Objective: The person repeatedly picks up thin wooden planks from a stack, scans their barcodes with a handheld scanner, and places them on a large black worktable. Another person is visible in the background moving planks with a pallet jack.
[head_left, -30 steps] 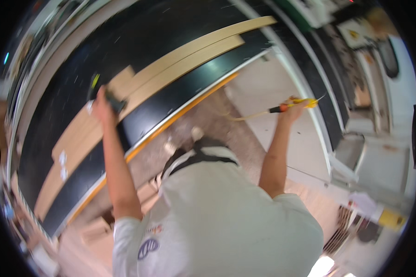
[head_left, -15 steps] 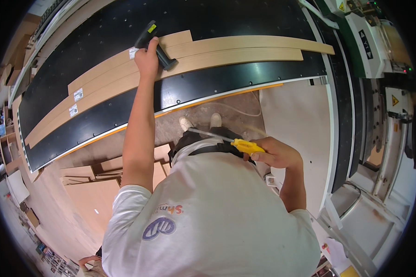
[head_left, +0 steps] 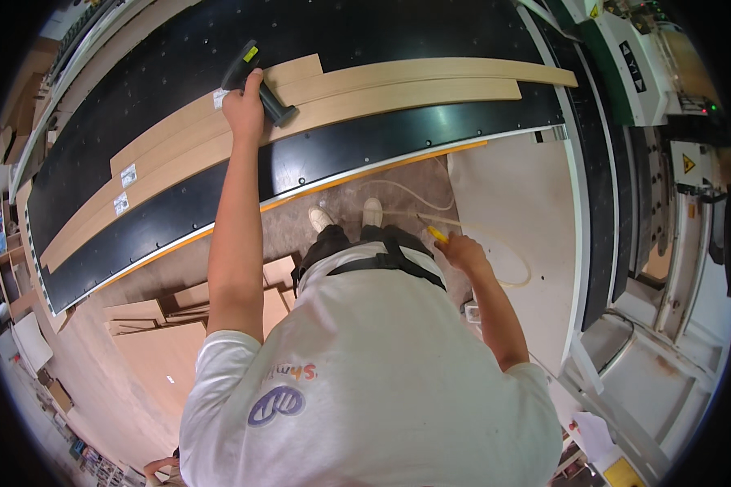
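My left hand is closed round a black handheld barcode scanner with a yellow-green label on its head. It is over several long, light wood-coloured strips lying side by side on the black table. Small white labels are stuck on the strips. My right hand, low in front of me at the right, is closed on a yellow air blow gun. Most of the gun is hidden by the hand, and its thin nozzle is hard to make out.
A pale hose loops near my right forearm. Cut panels lean and lie at the lower left. A machine with a warning triangle stands at the right, beside a pale board. Another person's arm shows at the lower left.
My right hand has moved forward and the air blow gun now points away from me, no longer across to the left. The left hand with the scanner has barely shifted.
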Demonstrator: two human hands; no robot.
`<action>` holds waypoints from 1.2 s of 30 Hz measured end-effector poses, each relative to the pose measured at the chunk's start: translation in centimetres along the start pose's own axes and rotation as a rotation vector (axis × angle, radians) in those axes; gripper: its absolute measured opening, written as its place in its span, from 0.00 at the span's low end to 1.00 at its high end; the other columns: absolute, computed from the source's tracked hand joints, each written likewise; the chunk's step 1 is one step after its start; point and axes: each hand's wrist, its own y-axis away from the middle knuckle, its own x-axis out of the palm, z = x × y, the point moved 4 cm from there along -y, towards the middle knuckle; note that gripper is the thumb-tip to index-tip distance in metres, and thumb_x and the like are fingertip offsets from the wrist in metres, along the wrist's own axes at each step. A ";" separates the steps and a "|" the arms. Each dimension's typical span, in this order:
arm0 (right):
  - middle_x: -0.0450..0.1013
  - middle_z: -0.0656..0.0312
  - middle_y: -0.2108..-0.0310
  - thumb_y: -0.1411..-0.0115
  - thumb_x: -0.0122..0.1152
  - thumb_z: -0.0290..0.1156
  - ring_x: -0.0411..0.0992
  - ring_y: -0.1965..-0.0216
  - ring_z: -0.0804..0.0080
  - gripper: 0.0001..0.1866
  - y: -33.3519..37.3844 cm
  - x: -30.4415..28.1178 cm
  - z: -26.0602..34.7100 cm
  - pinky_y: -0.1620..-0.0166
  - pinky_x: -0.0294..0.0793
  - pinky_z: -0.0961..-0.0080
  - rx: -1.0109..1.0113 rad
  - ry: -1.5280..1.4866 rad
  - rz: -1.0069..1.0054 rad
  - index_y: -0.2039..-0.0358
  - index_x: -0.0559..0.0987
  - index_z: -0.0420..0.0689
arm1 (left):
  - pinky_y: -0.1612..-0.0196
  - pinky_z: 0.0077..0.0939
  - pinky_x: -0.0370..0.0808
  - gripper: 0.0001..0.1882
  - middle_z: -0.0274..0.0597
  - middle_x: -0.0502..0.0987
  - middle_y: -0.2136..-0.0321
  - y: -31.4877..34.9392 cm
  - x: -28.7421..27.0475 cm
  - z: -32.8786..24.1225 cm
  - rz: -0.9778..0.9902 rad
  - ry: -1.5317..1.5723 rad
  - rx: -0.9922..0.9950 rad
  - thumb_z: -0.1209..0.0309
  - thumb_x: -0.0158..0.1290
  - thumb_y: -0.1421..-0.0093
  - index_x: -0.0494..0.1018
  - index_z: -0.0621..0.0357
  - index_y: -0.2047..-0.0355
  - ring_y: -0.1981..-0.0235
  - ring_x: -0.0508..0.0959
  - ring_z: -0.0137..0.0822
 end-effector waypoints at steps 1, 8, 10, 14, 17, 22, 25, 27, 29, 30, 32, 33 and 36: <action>0.78 0.43 0.60 0.37 0.53 0.57 0.76 0.57 0.46 0.30 0.0 0.1 -0.3 0.55 0.74 0.53 0.014 -0.029 -0.041 0.56 0.77 0.39 | 0.67 0.32 0.72 0.30 0.45 0.77 0.78 0.4 0.1 0.2 0.012 0.017 -0.011 0.49 0.60 0.44 0.78 0.72 0.68 0.74 0.76 0.34; 0.78 0.47 0.64 0.33 0.53 0.43 0.76 0.63 0.47 0.20 8.2 -9.5 5.0 0.59 0.72 0.59 -0.533 -0.449 0.053 0.53 0.74 0.38 | 0.69 0.37 0.73 0.28 0.52 0.76 0.84 0.9 0.6 0.1 -0.013 0.026 -0.063 0.52 0.59 0.44 0.77 0.73 0.78 0.77 0.78 0.39; 0.75 0.59 0.73 0.34 0.53 0.46 0.72 0.76 0.70 0.21 11.6 -13.7 5.7 0.70 0.69 0.72 -0.690 -0.762 0.147 0.58 0.76 0.39 | 0.69 0.38 0.73 0.28 0.55 0.76 0.83 1.5 0.3 -1.3 -0.006 0.003 -0.026 0.53 0.60 0.45 0.76 0.75 0.77 0.77 0.79 0.42; 0.70 0.68 0.77 0.35 0.53 0.50 0.60 0.81 0.88 0.22 13.9 -17.0 5.7 0.76 0.61 0.83 -0.760 -0.873 0.093 0.61 0.76 0.42 | 0.71 0.36 0.73 0.28 0.54 0.77 0.83 1.9 -0.2 -2.0 -0.014 0.050 -0.023 0.53 0.61 0.46 0.75 0.75 0.77 0.78 0.80 0.40; 0.71 0.65 0.74 0.34 0.54 0.47 0.67 0.76 0.78 0.19 14.9 -17.6 8.8 0.69 0.67 0.80 -0.736 -0.682 0.113 0.64 0.76 0.41 | 0.73 0.35 0.73 0.28 0.53 0.77 0.83 2.1 -0.1 -2.1 -0.004 0.073 -0.021 0.54 0.62 0.46 0.75 0.76 0.77 0.78 0.79 0.38; 0.73 0.61 0.70 0.34 0.53 0.44 0.70 0.69 0.71 0.17 14.3 -16.5 10.4 0.61 0.70 0.74 -0.880 -0.633 0.300 0.61 0.75 0.40 | 0.72 0.37 0.73 0.27 0.56 0.77 0.83 1.9 -0.2 -1.7 -0.029 0.054 -0.012 0.54 0.61 0.45 0.76 0.75 0.76 0.78 0.79 0.42; 0.74 0.60 0.69 0.32 0.51 0.43 0.71 0.68 0.69 0.17 12.3 -16.9 10.2 0.60 0.70 0.73 -0.652 -0.646 0.029 0.61 0.75 0.39 | 0.67 0.36 0.74 0.23 0.54 0.80 0.76 2.1 0.1 -1.6 0.030 0.165 0.010 0.55 0.59 0.43 0.78 0.71 0.67 0.72 0.81 0.40; 0.75 0.57 0.69 0.31 0.48 0.43 0.73 0.67 0.64 0.18 9.9 -16.9 9.3 0.59 0.71 0.71 -0.463 -0.686 -0.176 0.60 0.74 0.39 | 0.65 0.35 0.74 0.23 0.50 0.80 0.77 1.8 0.0 -1.3 0.041 0.105 -0.012 0.56 0.58 0.42 0.78 0.70 0.64 0.72 0.79 0.37; 0.75 0.55 0.70 0.30 0.47 0.45 0.74 0.67 0.60 0.19 7.1 -16.2 7.6 0.60 0.71 0.68 -0.339 -0.734 -0.390 0.61 0.74 0.39 | 0.65 0.35 0.74 0.24 0.50 0.79 0.78 1.9 0.1 -1.4 0.038 0.087 -0.031 0.55 0.59 0.43 0.78 0.72 0.65 0.73 0.79 0.37; 0.75 0.54 0.70 0.30 0.46 0.46 0.74 0.67 0.58 0.20 5.7 -15.9 6.9 0.60 0.71 0.67 -0.281 -0.753 -0.494 0.61 0.74 0.39 | 0.66 0.35 0.74 0.25 0.50 0.79 0.79 1.7 0.0 -1.7 0.006 0.065 0.000 0.55 0.60 0.43 0.78 0.73 0.67 0.74 0.79 0.37; 0.74 0.52 0.72 0.30 0.45 0.48 0.74 0.67 0.55 0.22 3.3 -14.8 5.6 0.62 0.71 0.64 -0.187 -0.851 -0.622 0.63 0.73 0.39 | 0.68 0.33 0.73 0.26 0.48 0.78 0.80 1.6 0.2 -1.5 0.043 0.056 -0.074 0.54 0.61 0.44 0.77 0.74 0.70 0.75 0.76 0.33; 0.74 0.51 0.73 0.30 0.44 0.49 0.74 0.68 0.53 0.23 1.9 -14.0 4.5 0.62 0.71 0.63 -0.138 -0.895 -0.692 0.64 0.73 0.39 | 0.68 0.32 0.72 0.26 0.46 0.77 0.80 1.2 0.1 -0.7 0.049 -0.013 -0.074 0.54 0.61 0.44 0.78 0.74 0.69 0.75 0.75 0.30; 0.66 0.65 0.78 0.30 0.44 0.54 0.61 0.89 0.79 0.23 -1.7 -12.7 2.4 0.87 0.61 0.77 -0.146 -1.027 -0.840 0.63 0.70 0.44 | 0.67 0.34 0.72 0.25 0.46 0.77 0.78 1.1 0.4 -0.3 0.053 0.085 0.003 0.54 0.58 0.41 0.78 0.72 0.64 0.73 0.74 0.32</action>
